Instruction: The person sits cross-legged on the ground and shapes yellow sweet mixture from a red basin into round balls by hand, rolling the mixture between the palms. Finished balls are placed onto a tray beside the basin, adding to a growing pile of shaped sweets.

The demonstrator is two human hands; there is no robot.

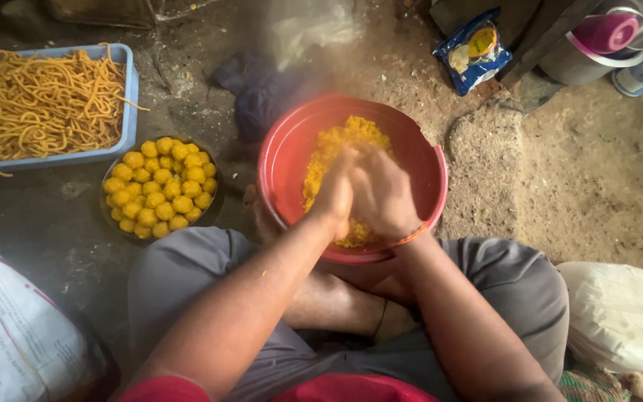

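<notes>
I sat cross-legged on the dirt floor (597, 179) with the red plastic tub (284, 152) set just in front of my shins. Inside it lay a heap of crumbly yellow-orange sweet mixture (340, 141), piled toward the far side and trailing down toward the near rim. Both my hands were over the tub, pressed together. My left hand (334, 195) cupped against my right hand (381, 192), fingers curled inward and closed around a lump of the mixture between the palms; the lump itself was hidden, so I could not tell its shape. A thin orange band (416, 234) sat at my right wrist, just beside the tub's near rim.

To my left, near my knee, a dark round plate (213, 205) carried a heap of yellow balls (159, 186), packed touching one another. Beyond that plate stood a blue rectangular tray (129, 97) filled with long fried golden strands (35, 104), a few hanging over its edge. A white printed sack (9, 327) lay at my left side, and a white plastic bag (623, 313) at my right knee. Farther off, past the tub, lay a dark cloth (262, 93), a blue and yellow packet (474, 48), and a grey container with a pink lid (604, 33).
</notes>
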